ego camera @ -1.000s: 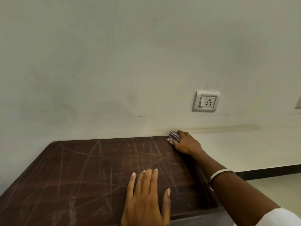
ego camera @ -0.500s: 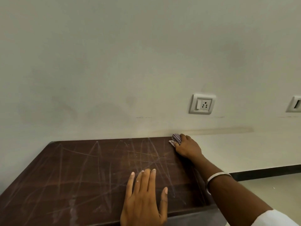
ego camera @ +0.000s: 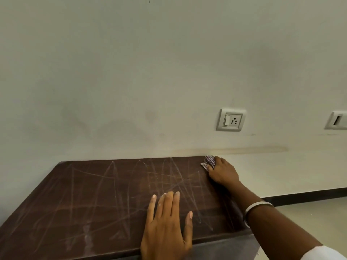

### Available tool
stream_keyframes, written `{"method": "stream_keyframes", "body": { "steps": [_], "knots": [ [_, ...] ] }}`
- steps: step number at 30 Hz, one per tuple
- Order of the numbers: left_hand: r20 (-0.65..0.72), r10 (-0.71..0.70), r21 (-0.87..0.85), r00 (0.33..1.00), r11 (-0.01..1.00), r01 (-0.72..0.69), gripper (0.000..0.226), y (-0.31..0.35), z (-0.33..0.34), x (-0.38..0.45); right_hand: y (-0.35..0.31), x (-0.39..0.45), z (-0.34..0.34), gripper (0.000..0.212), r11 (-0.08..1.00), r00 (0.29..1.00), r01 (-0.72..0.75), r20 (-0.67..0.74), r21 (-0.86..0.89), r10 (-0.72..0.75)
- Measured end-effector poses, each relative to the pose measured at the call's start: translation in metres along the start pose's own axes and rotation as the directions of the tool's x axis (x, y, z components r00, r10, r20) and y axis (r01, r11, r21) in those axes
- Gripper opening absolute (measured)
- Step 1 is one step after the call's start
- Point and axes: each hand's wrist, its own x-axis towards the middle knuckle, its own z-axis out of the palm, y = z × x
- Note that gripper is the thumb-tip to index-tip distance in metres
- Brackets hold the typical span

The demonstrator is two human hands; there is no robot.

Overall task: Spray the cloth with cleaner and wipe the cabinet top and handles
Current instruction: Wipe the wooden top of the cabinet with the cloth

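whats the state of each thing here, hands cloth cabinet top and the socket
right hand: closed on the cloth, at the far right corner
left hand: flat, fingers spread, palm down on the top
cloth: bunched, pressed on the top
cabinet top: streaked with pale marks
wall socket: nothing plugged in

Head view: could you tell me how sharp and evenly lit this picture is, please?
Head view: soft, even light with no glare; the right hand casts only a faint shadow on the cabinet top. Focus is fair: the checked cloth and wall socket read clearly. Wide-angle distortion slants the cabinet's edges.
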Motion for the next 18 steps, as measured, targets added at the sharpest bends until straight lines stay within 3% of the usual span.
{"method": "stream_keyframes", "body": {
  "steps": [10, 18],
  "knots": [
    [0.0, 0.01, 0.02, 1.0, 1.0, -0.01, 0.055, 0.0, -0.001, -0.002, -0.019, -0.028, 0.009, 0.067, 0.991, 0.991, 0.131, 0.01, 0.001, -0.131],
    [0.026, -0.002, 0.019, 1.0, 1.0, 0.002, 0.055, 0.001, -0.001, -0.003, 0.011, -0.036, -0.006, 0.064, 1.0, 1.0, 0.009, -0.02, 0.017, -0.009]
  ]
}}
